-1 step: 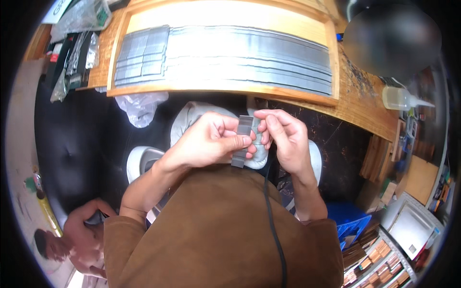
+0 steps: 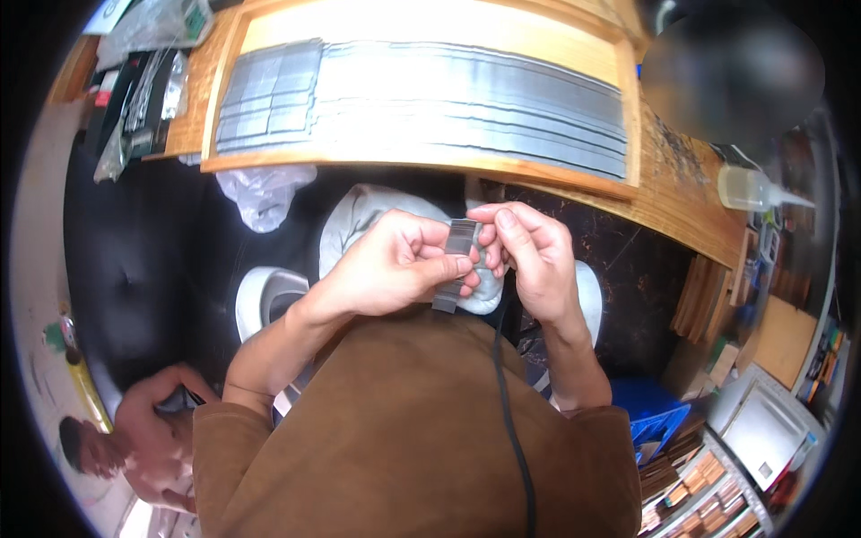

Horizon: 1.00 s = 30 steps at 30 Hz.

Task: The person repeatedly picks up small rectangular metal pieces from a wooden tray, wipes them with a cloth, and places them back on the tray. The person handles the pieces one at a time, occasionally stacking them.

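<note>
My left hand (image 2: 387,264) is closed around a small bundle of thin dark grey strips (image 2: 461,236), with the thumb across its middle. The bundle stands slightly tilted in front of my brown shirt, and fine layered lines show at its upper end. My right hand (image 2: 531,251) is beside that upper end, fingers curled and thumb pressed toward the index finger. Its fingertips are at the edge of the strips; whether anything is pinched there is hidden. Beyond both hands, a wooden tray (image 2: 421,166) holds rows of flat grey strips (image 2: 466,99).
The tray rests on a wooden bench (image 2: 686,211). A clear plastic bag (image 2: 265,193) hangs under its left front. At right stand a squeeze bottle (image 2: 744,187) and a blue crate (image 2: 659,426). A dark cable (image 2: 504,386) runs down my shirt. Another person (image 2: 148,430) is at lower left.
The upper end of the strip bundle has tipped slightly to the right, and more layered lines show on it. Both hands keep nearly the same place; the view has shifted a little.
</note>
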Tool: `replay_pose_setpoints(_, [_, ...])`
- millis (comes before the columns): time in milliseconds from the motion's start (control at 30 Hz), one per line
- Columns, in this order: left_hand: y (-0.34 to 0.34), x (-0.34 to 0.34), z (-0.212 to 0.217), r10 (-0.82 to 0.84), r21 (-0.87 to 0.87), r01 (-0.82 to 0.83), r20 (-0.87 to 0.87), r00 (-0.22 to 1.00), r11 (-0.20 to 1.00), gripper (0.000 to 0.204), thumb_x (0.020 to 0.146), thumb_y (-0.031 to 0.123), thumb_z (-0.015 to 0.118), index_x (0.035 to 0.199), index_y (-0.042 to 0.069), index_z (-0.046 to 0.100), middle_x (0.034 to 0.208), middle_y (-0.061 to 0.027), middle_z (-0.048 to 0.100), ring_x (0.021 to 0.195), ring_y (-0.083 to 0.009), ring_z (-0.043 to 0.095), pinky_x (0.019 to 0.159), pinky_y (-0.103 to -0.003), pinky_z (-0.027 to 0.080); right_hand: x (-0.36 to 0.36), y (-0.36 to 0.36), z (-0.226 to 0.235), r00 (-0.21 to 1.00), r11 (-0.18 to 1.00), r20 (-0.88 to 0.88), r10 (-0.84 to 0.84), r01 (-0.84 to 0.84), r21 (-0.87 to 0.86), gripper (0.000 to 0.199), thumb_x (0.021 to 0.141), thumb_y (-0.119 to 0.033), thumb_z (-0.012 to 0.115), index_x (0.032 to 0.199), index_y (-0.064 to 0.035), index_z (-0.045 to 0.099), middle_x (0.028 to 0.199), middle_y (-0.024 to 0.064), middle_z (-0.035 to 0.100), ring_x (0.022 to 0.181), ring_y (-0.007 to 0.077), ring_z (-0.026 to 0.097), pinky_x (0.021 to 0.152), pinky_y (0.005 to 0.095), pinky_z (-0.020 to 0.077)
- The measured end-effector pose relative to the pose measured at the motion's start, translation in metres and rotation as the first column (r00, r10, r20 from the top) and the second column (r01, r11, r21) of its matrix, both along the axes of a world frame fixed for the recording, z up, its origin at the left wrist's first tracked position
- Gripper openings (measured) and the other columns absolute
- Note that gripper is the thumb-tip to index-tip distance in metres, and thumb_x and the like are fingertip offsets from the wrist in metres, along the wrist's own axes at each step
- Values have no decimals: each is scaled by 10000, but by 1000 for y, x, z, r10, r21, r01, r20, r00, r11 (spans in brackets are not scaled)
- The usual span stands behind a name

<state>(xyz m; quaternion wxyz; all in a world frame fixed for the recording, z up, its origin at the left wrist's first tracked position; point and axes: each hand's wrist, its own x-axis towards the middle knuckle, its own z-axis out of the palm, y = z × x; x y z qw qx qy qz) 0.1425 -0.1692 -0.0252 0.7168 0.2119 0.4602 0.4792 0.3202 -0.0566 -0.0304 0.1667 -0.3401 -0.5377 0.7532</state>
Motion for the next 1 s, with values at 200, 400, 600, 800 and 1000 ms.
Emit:
replay_pose_setpoints(200, [-17,3,-8,47,11,-46,-121,992,999,136,1037,49,638,1041,-54,728,900,-67,761,841,-89,702,758,-236,567,-20,-17,-11,997,983,-82,7,-22,-181,135,1038,-50,597,1014,52,682,804,56,667,638,87,642,533,251,531])
replay_pose_setpoints(400, [-13,-3,-8,37,57,-38,18,999,998,121,1015,28,658,1069,-50,733,886,-62,750,802,-83,690,708,-221,547,-17,-11,-14,998,952,-67,-2,-19,-306,189,1009,-72,545,1050,48,685,714,49,621,584,83,540,521,259,512])
replay_pose_setpoints(600, [-8,-12,-6,-2,-104,11,80,997,995,175,1025,110,684,1134,-10,749,960,-74,785,851,-98,736,653,-194,532,-23,-7,-16,992,910,-118,-47,-7,-414,158,977,-17,593,1106,51,651,737,78,653,567,106,607,487,250,475])
replay_pose_setpoints(800, [5,-16,-4,-105,-105,103,-12,994,989,150,1032,119,670,1082,3,750,895,-30,771,753,-29,668,583,-178,450,-22,-10,-18,990,900,-86,-115,67,-430,168,927,-3,522,1031,49,643,734,78,643,538,115,592,479,270,489])
replay_pose_setpoints(1000, [10,-6,-16,-61,35,61,-10,998,998,141,1033,117,661,1041,19,761,857,-3,753,689,-17,603,575,-195,435,-17,-6,-25,981,881,-97,-167,105,-461,179,910,9,534,1053,47,635,754,67,629,553,132,601,497,291,543])
